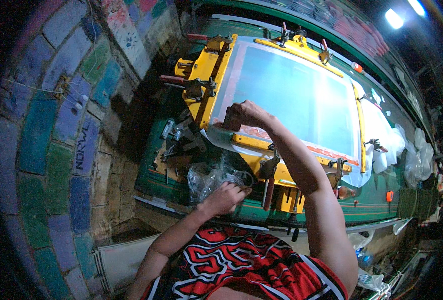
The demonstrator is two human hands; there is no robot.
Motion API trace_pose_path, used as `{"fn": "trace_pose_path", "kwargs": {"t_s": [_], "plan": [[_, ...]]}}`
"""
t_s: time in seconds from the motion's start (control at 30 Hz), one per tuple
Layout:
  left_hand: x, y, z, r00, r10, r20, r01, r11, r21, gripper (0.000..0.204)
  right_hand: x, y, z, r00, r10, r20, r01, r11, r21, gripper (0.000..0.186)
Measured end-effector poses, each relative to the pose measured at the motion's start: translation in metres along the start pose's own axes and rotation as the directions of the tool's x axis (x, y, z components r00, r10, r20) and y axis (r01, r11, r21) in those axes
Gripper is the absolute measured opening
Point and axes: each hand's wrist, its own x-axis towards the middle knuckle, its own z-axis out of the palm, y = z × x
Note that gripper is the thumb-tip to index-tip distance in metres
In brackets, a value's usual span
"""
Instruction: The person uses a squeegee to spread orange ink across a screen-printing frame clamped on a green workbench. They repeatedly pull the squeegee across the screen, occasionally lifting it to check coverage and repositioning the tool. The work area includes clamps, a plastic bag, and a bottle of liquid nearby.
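Yellow metal bars (218,85) lined the sides of a rectangular screen (291,95), which lay over the green tabletop (366,211) ahead of the person. Pale blue mesh filled its middle, glare whitened its right part, and a reddish band (334,155) ran along the near edge. Reaching across the near side, the right hand (247,115) was at the screen's near left corner, its fingers curled in; whether it pinched the dark brownish patch beneath it could not be told. Lower down, the left hand (225,198) lay beside crumpled clear plastic (204,181), fingers together and slightly bent; whether they gripped anything was unclear. Red-handled clamps (268,194) were fixed along the bars. Small metal pieces (168,129) were scattered left of the screen, an orange ring-like item (389,196) sat to the right, and painted brickwork (36,150) rose at far left.
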Motion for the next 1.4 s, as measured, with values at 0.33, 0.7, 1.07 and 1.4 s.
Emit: {"fn": "trace_pose_path", "kwargs": {"t_s": [0.33, 0.7, 1.07, 1.4], "plan": [[0.001, -0.001, 0.012, 0.989, 0.06, -0.135, -0.063, 0.998, -0.021, 0.046, -0.014, 0.007, -0.007, 0.996, 0.023, 0.082, -0.024, 1.0, 0.01, 0.026], [0.003, -0.002, 0.01, 0.996, 0.063, -0.064, -0.063, 0.998, -0.004, 0.052, -0.024, 0.003, -0.004, 0.999, 0.015, 0.04, -0.016, 0.999, 0.045, 0.026], [0.004, 0.0, 0.009, 0.992, 0.062, -0.113, -0.066, 0.997, -0.029, 0.036, -0.032, 0.026, -0.001, 0.999, -0.012, 0.047, 0.016, 0.997, -0.08, 0.021], [0.007, 0.0, 0.011, 0.986, 0.08, -0.15, -0.091, 0.993, -0.07, 0.037, -0.044, 0.027, -0.004, 0.996, 0.083, 0.039, -0.081, 0.996, -0.045, 0.021]]}}
